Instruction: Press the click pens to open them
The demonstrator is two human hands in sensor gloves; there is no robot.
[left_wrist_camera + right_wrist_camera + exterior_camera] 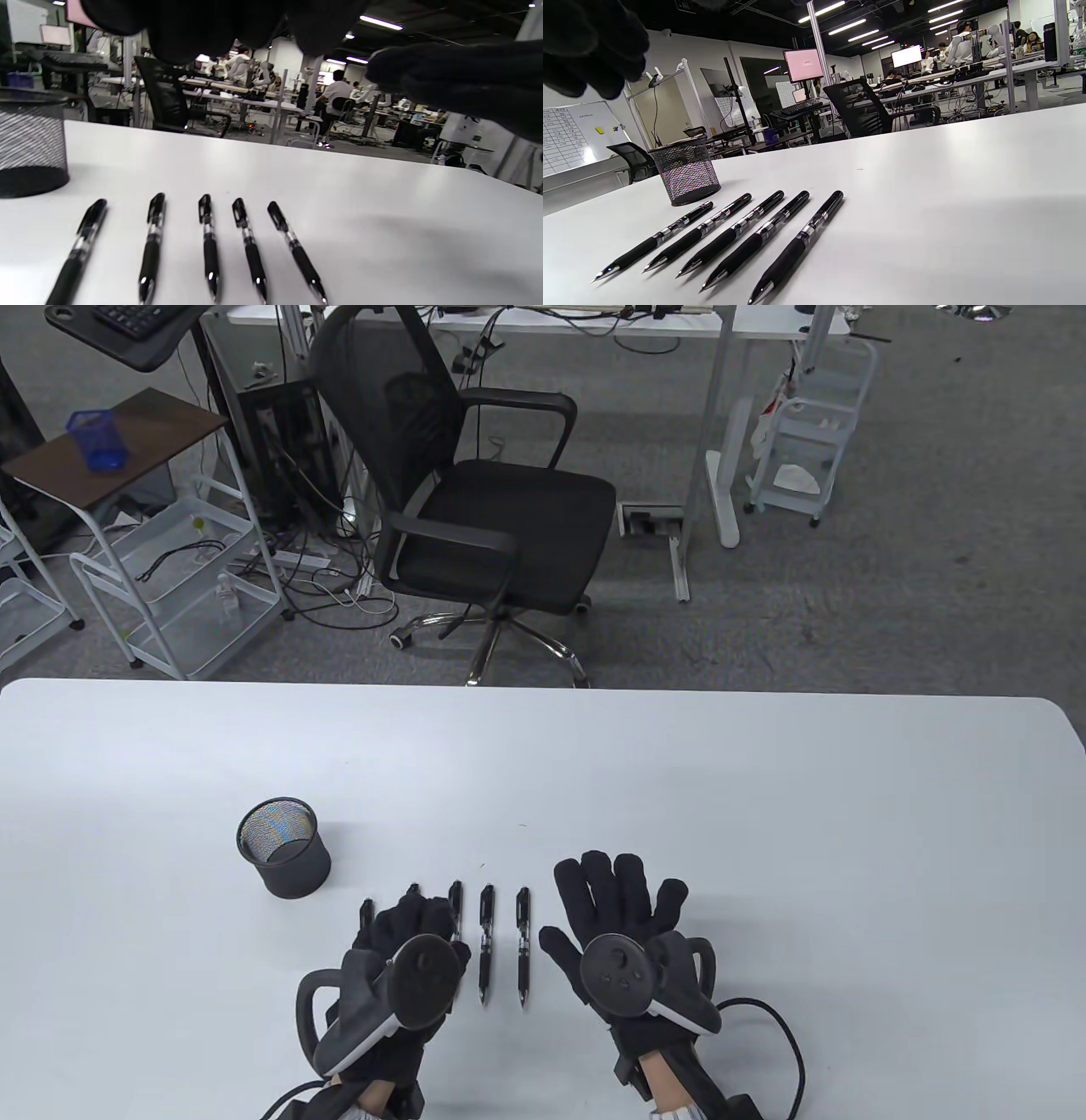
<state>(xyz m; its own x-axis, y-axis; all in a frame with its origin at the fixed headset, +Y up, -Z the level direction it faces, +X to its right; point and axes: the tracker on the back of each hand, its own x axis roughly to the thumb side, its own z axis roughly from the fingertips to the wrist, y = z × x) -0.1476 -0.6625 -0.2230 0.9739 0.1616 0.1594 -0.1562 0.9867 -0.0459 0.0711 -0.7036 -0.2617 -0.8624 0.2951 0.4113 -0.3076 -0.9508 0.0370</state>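
Several black click pens lie side by side on the white table (pixel 764 814), tips toward me; the rightmost two (pixel 523 946) lie bare. The row shows whole in the left wrist view (pixel 205 248) and the right wrist view (pixel 742 237). My left hand (pixel 411 920) hovers over the left pens with its fingers (pixel 212 25) curled, hiding parts of them and holding nothing. My right hand (pixel 615 899) lies spread and empty just right of the row; its fingers (pixel 589 46) show at a corner.
A black mesh pen cup (pixel 284 848) stands upright left of and behind the pens, also in the left wrist view (pixel 29 144) and right wrist view (pixel 686 171). An office chair (pixel 475 500) stands beyond the table's far edge.
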